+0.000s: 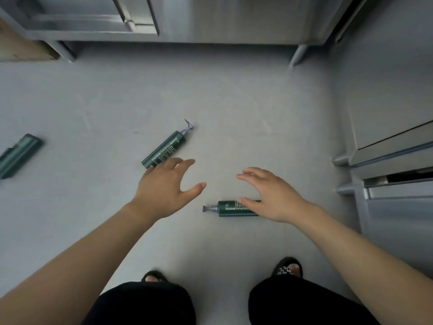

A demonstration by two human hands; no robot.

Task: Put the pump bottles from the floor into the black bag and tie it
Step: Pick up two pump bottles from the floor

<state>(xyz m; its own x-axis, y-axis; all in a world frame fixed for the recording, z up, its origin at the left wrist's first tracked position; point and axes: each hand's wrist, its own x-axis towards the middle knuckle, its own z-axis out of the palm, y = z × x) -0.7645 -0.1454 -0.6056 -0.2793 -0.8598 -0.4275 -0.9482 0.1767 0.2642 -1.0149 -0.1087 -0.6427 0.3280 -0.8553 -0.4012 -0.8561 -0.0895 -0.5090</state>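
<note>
The left hand (164,191) hovers by the bottom end of the slanted bottle (167,146), whose pump points away to the right. The right hand (269,195) is over the near bottle (228,208), which lies sideways, pump to the left. Both hands are spread wide, holding nothing. The third bottle (20,154) lies far left

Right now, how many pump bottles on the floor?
3: cropped bottle at the left edge; diagonal bottle by the left hand; third bottle partly under the right hand. More may be off-frame.
</note>
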